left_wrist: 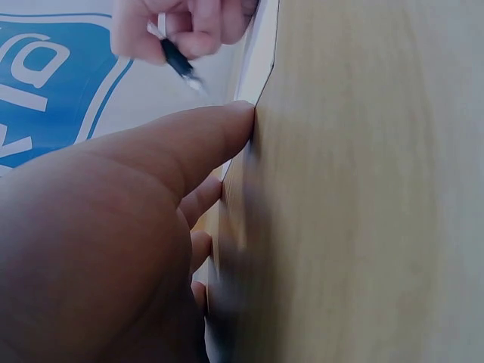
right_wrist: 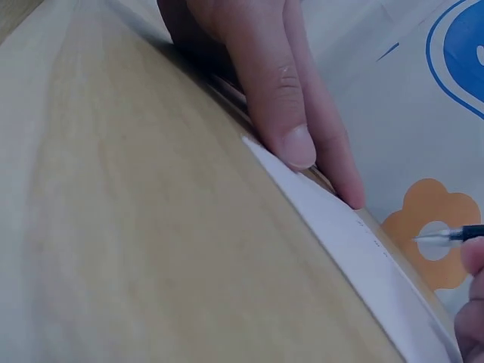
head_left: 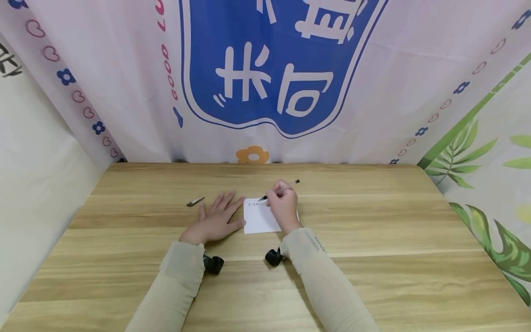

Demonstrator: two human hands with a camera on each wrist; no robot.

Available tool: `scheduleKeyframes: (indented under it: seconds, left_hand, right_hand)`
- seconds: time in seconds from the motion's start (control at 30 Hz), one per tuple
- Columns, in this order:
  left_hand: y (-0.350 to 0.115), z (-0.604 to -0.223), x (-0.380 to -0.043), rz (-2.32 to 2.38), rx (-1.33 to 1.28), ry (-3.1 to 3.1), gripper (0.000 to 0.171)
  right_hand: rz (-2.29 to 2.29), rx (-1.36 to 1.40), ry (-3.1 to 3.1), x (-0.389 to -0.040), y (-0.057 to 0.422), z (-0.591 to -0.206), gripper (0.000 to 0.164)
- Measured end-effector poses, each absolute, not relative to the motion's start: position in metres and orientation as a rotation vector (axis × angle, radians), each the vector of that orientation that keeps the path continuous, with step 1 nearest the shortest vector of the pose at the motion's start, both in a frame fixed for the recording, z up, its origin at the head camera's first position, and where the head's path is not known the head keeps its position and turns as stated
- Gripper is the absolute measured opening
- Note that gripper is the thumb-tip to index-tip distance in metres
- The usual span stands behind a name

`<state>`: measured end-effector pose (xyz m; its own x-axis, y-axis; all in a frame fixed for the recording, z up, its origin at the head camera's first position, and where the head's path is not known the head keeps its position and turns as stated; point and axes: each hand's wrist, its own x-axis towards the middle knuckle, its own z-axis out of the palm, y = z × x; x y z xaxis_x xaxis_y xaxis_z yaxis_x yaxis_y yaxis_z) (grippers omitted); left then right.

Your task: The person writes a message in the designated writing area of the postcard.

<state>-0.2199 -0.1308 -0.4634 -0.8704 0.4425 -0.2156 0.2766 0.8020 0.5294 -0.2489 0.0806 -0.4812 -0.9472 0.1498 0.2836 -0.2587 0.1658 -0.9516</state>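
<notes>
A small white sheet of paper lies on the wooden table, with a short row of dark handwriting near its top left. My right hand pinches a pen, its tip close over the end of that row. In the right wrist view the pen's clear tip and black grip show at the right edge. My left hand rests on the table with fingers spread, thumb and index fingertip at the paper's left edge. The right hand covers part of the paper's right side.
A pen cap lies on the table left of the left hand. Black wrist cameras sit at both cuffs. Behind the table's back edge hangs a printed curtain with a blue sign and an orange flower.
</notes>
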Motion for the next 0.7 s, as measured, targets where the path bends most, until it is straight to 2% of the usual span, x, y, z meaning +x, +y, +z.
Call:
scheduleKeyframes:
  seconds: [0.27, 0.37, 0.7]
  left_hand:
    - [-0.129, -0.453, -0.215, 0.705, 0.542, 2.659, 0.071]
    - [-0.130, -0.454, -0.214, 0.709, 0.551, 2.655, 0.071]
    - [-0.132, -0.453, -0.211, 0.727, 0.574, 2.646, 0.069]
  right_hand:
    - [1.925, 0.048, -2.037, -0.240, 0.079, -0.463, 0.021]
    - [1.932, 0.014, -1.997, -0.248, 0.083, -0.476, 0.023]
    - [2.020, 0.014, -1.830, -0.247, 0.109, -0.480, 0.021]
